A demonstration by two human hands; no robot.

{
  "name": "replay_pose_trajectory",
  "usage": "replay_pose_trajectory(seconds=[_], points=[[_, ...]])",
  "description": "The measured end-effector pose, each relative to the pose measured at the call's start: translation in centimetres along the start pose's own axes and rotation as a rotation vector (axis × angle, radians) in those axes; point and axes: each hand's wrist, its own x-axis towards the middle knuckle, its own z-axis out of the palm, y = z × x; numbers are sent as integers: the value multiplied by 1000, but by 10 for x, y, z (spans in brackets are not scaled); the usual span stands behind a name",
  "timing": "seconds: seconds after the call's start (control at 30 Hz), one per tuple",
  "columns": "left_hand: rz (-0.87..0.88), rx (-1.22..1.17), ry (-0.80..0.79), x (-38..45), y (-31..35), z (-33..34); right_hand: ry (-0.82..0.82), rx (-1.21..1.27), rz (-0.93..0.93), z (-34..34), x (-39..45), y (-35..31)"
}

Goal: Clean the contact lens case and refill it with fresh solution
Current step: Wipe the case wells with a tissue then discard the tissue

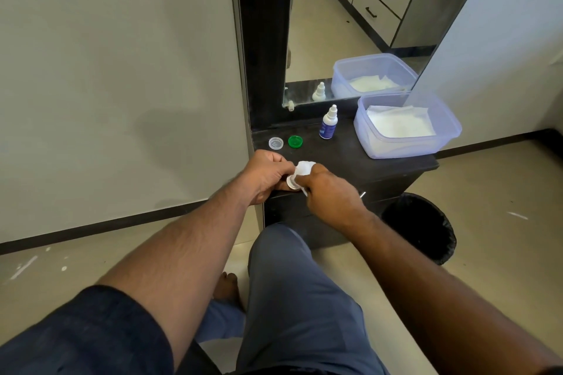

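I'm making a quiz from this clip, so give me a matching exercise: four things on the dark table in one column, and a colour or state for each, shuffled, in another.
Things:
1. tissue
2. solution bottle
3. one loose cap
4. plastic tub

Descriptions:
A. green, lying open side up
B. standing upright, white nozzle on top
C. pinched in the right hand
D. translucent, white paper inside

Pairs: 1-C, 2-B, 3-A, 4-D

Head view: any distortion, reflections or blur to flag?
Head view: wide-angle bending of the wall edges; the mirror duplicates the bottle and tissue tub; soft shadow on the left wall; the lens case is small, soft and mostly hidden by the hands and tissue.
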Motion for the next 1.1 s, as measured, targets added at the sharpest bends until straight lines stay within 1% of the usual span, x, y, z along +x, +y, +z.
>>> replay_pose_trajectory(seconds=[0.1,0.17,0.23,0.27,0.4,0.43,0.5,0.57,0.6,0.67,0.73,0.8,0.87,0.9,0.93,0.97,1.0,1.03,1.1], points=[[13,20,10,1,-1,-1,-52,148,-15,3,1,-5],[15,30,-1,1,-1,-1,-61,122,15,0,-2,3],[5,24,-13,0,0,-1,-22,14,43,-1,-2,7],[3,20,-16,0,1,-1,-3,-3,41,0,-1,4],[9,25,-6,1,0,-2,-38,111,-54,4,4,-5],[10,30,-4,1,-1,-2,-65,95,-59,0,4,-1],[8,31,-10,1,-1,-2,-107,-28,-43,-8,4,7],[8,14,-16,2,-1,-2,-90,-162,-43,-11,4,6],[10,8,-18,3,-1,-1,-71,-181,-67,-9,4,3],[14,8,-17,4,-2,-2,-66,-124,-128,-2,5,-5],[17,23,-9,5,-3,-3,-89,-33,-145,4,4,-2],[22,31,-9,5,-3,-3,-93,-71,-177,2,4,9],[23,20,-17,4,-4,-2,-83,-130,-162,-3,4,19],[23,19,-22,4,-4,-2,-39,-89,-159,-5,5,23],[23,15,-27,4,-4,-3,31,15,-142,-6,5,26],[22,13,-29,5,-4,-3,116,198,-87,-9,4,26],[19,8,-31,6,-5,-4,194,438,17,-10,1,26],[16,8,-30,6,-5,-4,238,708,143,-12,-2,25],[7,-1,-32,6,-4,-4,244,1206,378,-14,-7,24]])
